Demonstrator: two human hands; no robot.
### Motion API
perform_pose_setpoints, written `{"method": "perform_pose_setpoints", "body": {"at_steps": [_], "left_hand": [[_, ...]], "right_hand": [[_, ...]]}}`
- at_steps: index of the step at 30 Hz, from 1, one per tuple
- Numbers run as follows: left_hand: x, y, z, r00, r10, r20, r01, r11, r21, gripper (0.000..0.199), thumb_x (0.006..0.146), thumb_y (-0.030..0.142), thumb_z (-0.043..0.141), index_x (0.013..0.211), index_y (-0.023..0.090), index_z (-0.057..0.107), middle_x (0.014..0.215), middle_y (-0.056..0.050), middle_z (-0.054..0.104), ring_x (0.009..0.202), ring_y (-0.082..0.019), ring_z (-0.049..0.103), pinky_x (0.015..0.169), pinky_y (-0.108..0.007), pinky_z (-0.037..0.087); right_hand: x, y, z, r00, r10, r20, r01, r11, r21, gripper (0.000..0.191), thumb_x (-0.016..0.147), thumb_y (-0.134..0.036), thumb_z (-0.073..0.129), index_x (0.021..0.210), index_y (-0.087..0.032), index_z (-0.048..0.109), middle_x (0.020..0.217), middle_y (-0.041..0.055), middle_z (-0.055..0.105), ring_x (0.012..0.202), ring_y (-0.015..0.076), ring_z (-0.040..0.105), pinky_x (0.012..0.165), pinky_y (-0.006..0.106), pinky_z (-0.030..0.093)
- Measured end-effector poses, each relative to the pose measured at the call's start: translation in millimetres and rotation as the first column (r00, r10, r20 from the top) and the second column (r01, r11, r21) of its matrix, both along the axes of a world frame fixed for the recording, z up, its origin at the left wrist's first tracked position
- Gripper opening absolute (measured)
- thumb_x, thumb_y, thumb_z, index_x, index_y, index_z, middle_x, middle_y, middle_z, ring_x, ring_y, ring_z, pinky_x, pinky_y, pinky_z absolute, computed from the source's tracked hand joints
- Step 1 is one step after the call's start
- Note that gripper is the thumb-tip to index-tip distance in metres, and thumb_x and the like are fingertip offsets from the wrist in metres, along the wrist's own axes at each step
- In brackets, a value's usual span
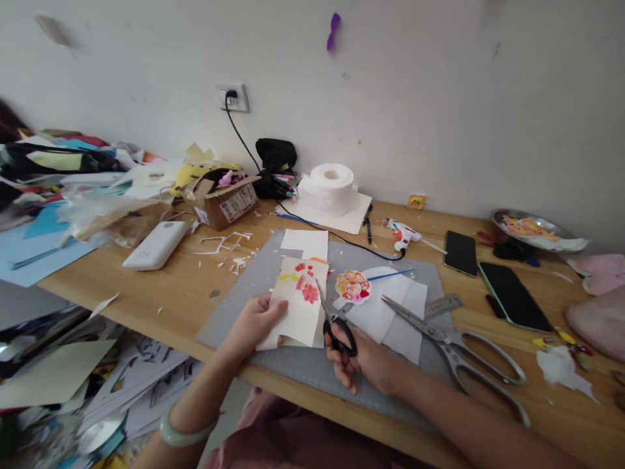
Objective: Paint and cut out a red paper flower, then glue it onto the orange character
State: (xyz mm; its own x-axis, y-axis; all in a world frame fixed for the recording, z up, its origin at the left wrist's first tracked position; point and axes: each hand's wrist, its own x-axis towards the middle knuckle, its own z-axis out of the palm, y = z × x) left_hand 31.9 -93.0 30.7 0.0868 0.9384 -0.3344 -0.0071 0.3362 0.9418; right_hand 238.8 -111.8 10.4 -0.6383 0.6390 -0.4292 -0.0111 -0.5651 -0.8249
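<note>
My left hand (258,320) pinches the lower left of a cream paper (297,316) painted with red and yellow flowers. Small black-handled scissors (336,324) are in my right hand (359,358), their blades pointing up beside the paper's right edge. Both are above a grey cutting mat (288,365). Right of the paper lies a flower-shaped palette (352,286) with red and orange paint. White sheets (375,312) and a thin blue brush (390,275) are next to it.
Large metal scissors (452,345) lie over a ruler (444,305) on the right, near two phones (460,253). Behind are a glue gun (404,236), a tissue roll (332,189) and a cardboard box (227,202). A white power bank (156,245) rests at left.
</note>
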Motion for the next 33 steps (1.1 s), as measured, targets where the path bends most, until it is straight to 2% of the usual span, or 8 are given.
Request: {"method": "perform_pose_setpoints", "body": {"at_steps": [4, 11, 18, 33], "left_hand": [[0, -1, -0.4, 0.999, -0.035, 0.016, 0.035, 0.999, 0.004, 0.031, 0.06, 0.045, 0.072, 0.062, 0.018, 0.058, 0.042, 0.002, 0.056, 0.031, -0.009, 0.041, 0.033, -0.02, 0.026], [-3, -2, -0.7, 0.997, -0.068, 0.04, 0.067, 0.998, 0.007, 0.033, 0.06, 0.046, 0.072, 0.064, 0.017, 0.058, 0.043, 0.0, 0.058, 0.033, -0.009, 0.044, 0.033, -0.019, 0.028], [-11, 7, 4.1, 0.987, -0.154, 0.036, 0.154, 0.988, -0.015, 0.036, 0.056, 0.049, 0.073, 0.062, 0.016, 0.058, 0.041, 0.0, 0.057, 0.031, -0.009, 0.044, 0.031, -0.019, 0.028], [-20, 18, 32.0, 0.944, -0.313, -0.103, 0.311, 0.95, -0.033, 0.031, 0.058, 0.044, 0.07, 0.069, 0.015, 0.062, 0.046, 0.001, 0.06, 0.033, -0.01, 0.048, 0.03, -0.019, 0.032]], "right_hand": [[1, 1, -2.2, 1.0, 0.005, -0.026, -0.006, 0.999, -0.031, 0.067, 0.063, -0.084, 0.059, 0.079, -0.021, 0.042, 0.055, -0.0113, 0.041, 0.034, 0.0051, 0.044, 0.029, 0.017, 0.034], [4, -2, 2.3, 0.999, 0.001, -0.035, -0.002, 1.0, -0.014, 0.067, 0.064, -0.084, 0.06, 0.078, -0.021, 0.043, 0.055, -0.011, 0.04, 0.035, 0.0039, 0.042, 0.028, 0.016, 0.03], [8, -3, 3.6, 0.998, 0.05, -0.04, -0.051, 0.999, -0.014, 0.07, 0.06, -0.085, 0.063, 0.076, -0.021, 0.043, 0.054, -0.0119, 0.039, 0.033, 0.0037, 0.039, 0.027, 0.016, 0.03], [11, -7, 2.4, 0.998, 0.028, -0.061, -0.024, 0.997, 0.075, 0.067, 0.066, -0.085, 0.06, 0.076, -0.02, 0.043, 0.055, -0.0098, 0.038, 0.04, 0.0057, 0.04, 0.037, 0.017, 0.03]]}}
